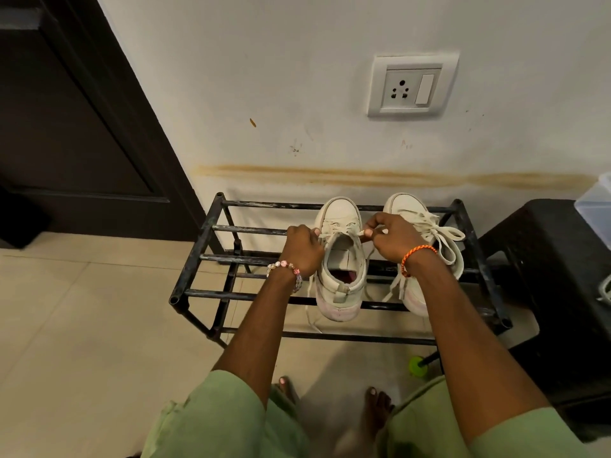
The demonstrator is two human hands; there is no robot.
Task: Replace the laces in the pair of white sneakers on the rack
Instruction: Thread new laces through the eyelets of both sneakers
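While both hands pinch its lace (355,233), the left sneaker (340,259) gapes.

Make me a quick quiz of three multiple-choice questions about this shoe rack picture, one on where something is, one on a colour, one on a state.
1. Where do the white sneakers stand?
A. on the floor
B. on the black rack's top bars
C. on the stool

2. What colour is the band on the right wrist?
A. orange
B. blue
C. black

3. How is the right sneaker's lace?
A. removed
B. tied in a bow
C. cut in two

Answers: 1 B, both shoes rest on the top bars. 2 A, the wristband behind the right hand is orange. 3 B, loops of a bow lie across that shoe, while the left hand and right hand pinch the left sneaker's lace.
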